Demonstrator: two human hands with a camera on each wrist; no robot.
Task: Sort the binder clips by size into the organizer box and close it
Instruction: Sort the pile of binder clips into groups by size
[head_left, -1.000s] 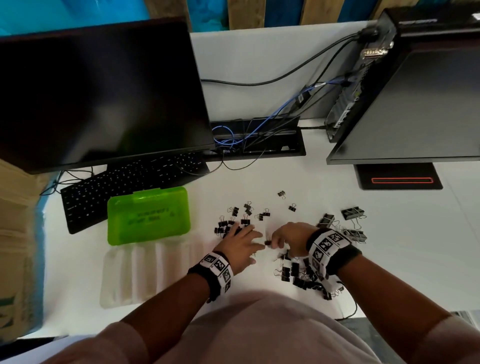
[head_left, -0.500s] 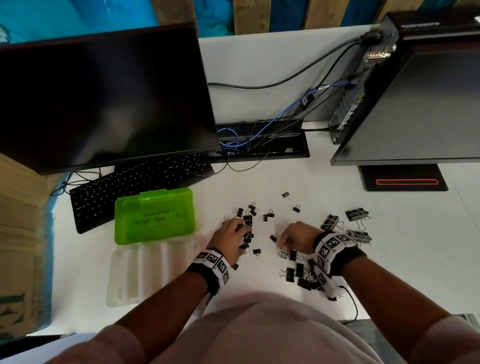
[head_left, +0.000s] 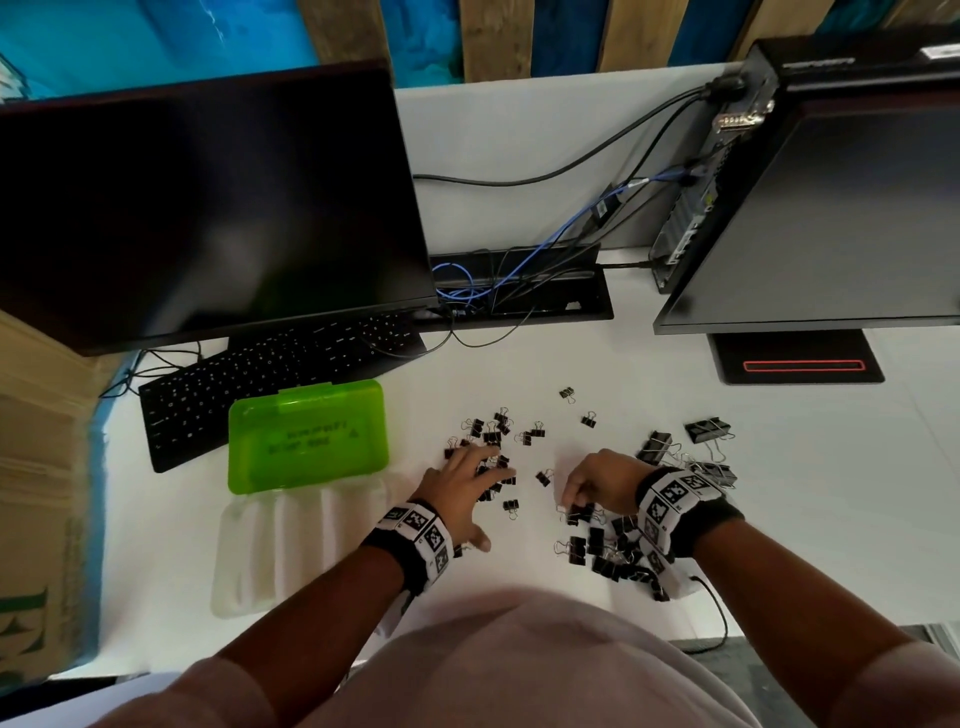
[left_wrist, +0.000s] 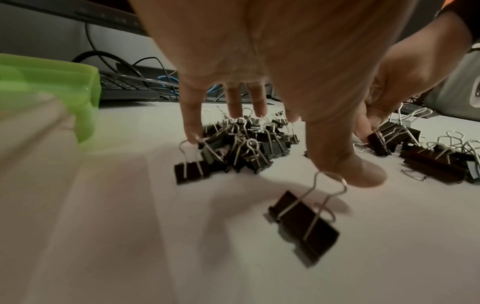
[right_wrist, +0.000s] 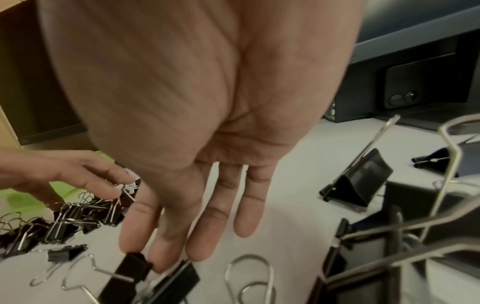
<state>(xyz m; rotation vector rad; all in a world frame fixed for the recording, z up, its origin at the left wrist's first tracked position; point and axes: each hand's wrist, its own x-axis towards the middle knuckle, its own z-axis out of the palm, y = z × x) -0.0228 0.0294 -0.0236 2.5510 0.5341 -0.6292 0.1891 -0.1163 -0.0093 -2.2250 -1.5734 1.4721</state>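
The organizer box lies open at the left: green lid (head_left: 306, 436) (left_wrist: 46, 82), and the clear ribbed tray (head_left: 296, 540) in front of it looks empty. Black binder clips lie in three groups: small ones (head_left: 488, 436) (left_wrist: 241, 150), medium ones (head_left: 608, 551) and large ones (head_left: 706, 431) (right_wrist: 363, 185). My left hand (head_left: 467, 478) is spread flat over the small clips, with its thumb (left_wrist: 358, 176) by the wire handle of a lone clip (left_wrist: 303, 226). My right hand (head_left: 582, 493) (right_wrist: 182, 236) reaches down with straight fingers, its tips touching a medium clip (right_wrist: 130, 271) (head_left: 579, 514).
A black keyboard (head_left: 249, 384) and a dark monitor (head_left: 208, 208) stand behind the box. A second monitor (head_left: 841, 218), its base (head_left: 795, 364) and a cable tray (head_left: 519, 291) are at the back right. A cardboard box (head_left: 31, 467) stands at the left. A cable (head_left: 717, 613) hangs over the table's front edge.
My hands have parted from the middle. The left went left onto the small clips and spread out. The right drew back toward me onto the medium clips.
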